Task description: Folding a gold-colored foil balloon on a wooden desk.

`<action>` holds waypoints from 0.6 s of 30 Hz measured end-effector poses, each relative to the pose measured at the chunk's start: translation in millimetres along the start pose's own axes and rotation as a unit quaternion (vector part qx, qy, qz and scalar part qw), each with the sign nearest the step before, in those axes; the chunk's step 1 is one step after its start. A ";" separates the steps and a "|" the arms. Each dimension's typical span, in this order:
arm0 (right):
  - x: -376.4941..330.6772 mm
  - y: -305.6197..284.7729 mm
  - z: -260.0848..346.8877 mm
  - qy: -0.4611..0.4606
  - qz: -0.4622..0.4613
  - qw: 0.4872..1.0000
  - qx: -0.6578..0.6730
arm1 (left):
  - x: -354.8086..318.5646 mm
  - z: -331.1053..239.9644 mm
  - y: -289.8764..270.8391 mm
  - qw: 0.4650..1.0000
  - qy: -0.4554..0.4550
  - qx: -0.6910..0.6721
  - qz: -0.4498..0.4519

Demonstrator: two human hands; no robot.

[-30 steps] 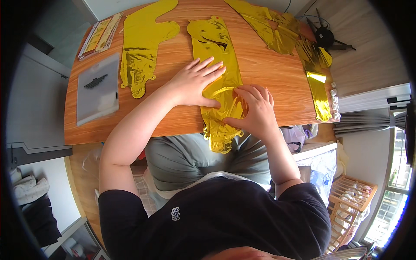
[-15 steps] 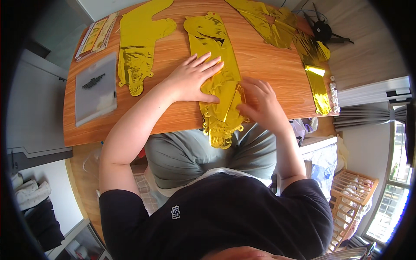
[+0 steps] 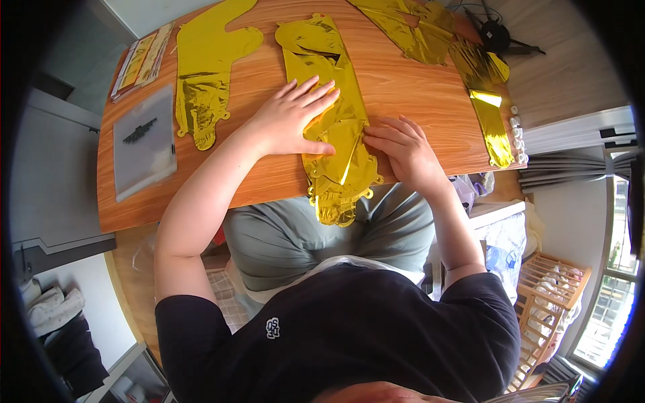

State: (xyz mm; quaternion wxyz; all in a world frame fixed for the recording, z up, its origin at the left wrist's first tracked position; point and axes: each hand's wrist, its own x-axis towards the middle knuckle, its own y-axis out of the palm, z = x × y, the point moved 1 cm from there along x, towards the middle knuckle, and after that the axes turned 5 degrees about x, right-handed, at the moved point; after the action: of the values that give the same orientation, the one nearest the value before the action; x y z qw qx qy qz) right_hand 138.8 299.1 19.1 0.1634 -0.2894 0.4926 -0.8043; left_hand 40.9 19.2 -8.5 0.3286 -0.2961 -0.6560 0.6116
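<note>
A flat, uninflated gold foil balloon [image 3: 336, 101] lies lengthwise on the wooden table, creased and folded over in its lower half. Its tabbed lower end hangs past the front edge, above my lap. My left hand [image 3: 285, 124] is spread on the balloon's left side, fingers pointing away and thumb stretched across the foil. At the right edge of the same balloon is my right hand [image 3: 411, 154], its fingers stretched out with the tips touching the foil; its thumb is mostly hidden.
Another flat gold balloon [image 3: 205, 87] lies to the left, beside a clear plastic sleeve [image 3: 146, 151] and printed cards [image 3: 142, 64]. More gold foil [image 3: 423, 33] is at the far right. Small white pieces [image 3: 517, 138] line the right edge; a black stand [image 3: 496, 35] is behind.
My right hand's thumb has drawn in from the foil, and its fingertips have come onto the balloon's right edge. My left hand stays pressed in place. The whole view has shifted slightly.
</note>
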 end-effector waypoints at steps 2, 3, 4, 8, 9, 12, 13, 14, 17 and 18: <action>0.1 -0.7 -0.6 -0.009 0.004 1.000 0.022 | 0.1 -0.4 -0.7 1.000 0.001 0.003 0.002; -0.6 0.7 -2.8 -0.008 0.004 1.000 0.022 | 1.0 -0.8 -1.5 1.000 0.003 0.002 0.003; -1.8 3.4 -6.0 -0.014 -0.002 0.997 0.069 | 1.8 -1.3 -2.4 1.000 0.005 0.002 0.005; -2.2 -0.9 0.6 -0.059 -0.008 0.994 0.093 | -0.3 -2.8 -7.1 1.000 0.018 0.004 0.012; -4.3 -1.4 1.1 -0.059 -0.010 0.994 0.093 | -1.2 -3.9 -7.8 1.000 0.018 0.005 0.013; -12.8 -3.1 1.6 -0.052 0.014 0.992 0.116 | -3.0 -8.9 -9.7 0.999 0.029 0.005 0.020; -16.1 -4.2 2.9 -0.062 0.032 0.993 0.096 | -4.5 -11.7 -11.0 0.999 0.030 0.002 0.025; -18.3 -5.8 4.5 -0.073 0.050 0.993 0.075 | -6.0 -13.4 -12.2 0.999 0.031 -0.001 0.031; -20.8 -13.1 10.8 -0.094 0.086 0.990 0.052 | -8.6 -14.4 -10.1 0.999 0.039 0.023 0.029; -21.4 -13.9 11.0 -0.097 0.083 0.991 0.051 | -8.6 -15.8 -10.4 0.999 0.038 0.027 0.028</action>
State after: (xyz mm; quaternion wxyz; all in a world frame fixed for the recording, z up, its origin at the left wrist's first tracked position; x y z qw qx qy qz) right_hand 162.7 309.6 28.8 0.2908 -0.3156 0.4552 -0.7801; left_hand 58.8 21.2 1.8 0.3440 -0.3287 -0.6176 0.6262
